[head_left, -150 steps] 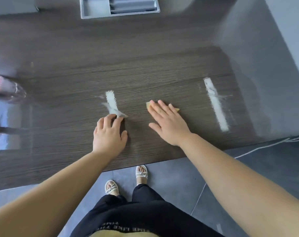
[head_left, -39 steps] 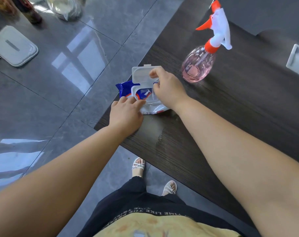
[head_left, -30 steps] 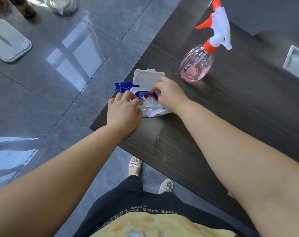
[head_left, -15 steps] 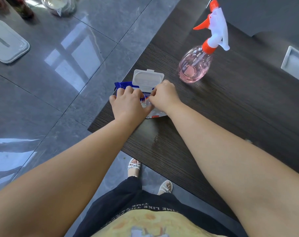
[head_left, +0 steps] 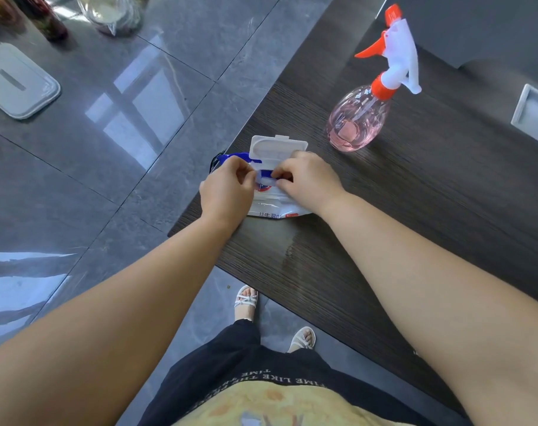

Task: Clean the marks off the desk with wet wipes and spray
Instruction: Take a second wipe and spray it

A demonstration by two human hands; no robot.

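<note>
Both hands are found drawn closer over the pack's opening than half a second ago; the pack itself is unmoved.

Item 1, nearest: a damp patch (head_left: 292, 253) on the desk (head_left: 415, 210), at 6 o'clock from the pack.
Item 2: wet-wipe pack (head_left: 276, 207), set at the desk's corner, flip lid (head_left: 278, 147) raised at its 12 o'clock side.
Item 3: left hand (head_left: 227, 192), fingers pinched narrowly at the opening; whether a wipe is caught cannot be told.
Item 4: right hand (head_left: 307, 182), fingertips pressed at the opening, likewise narrow.
Item 5, farthest: spray bottle (head_left: 363, 115), upright, at 2 o'clock, apart from the pack.

Handling note: the pack is best pinned down by one hand while a single sheet is drawn straight up.
</note>
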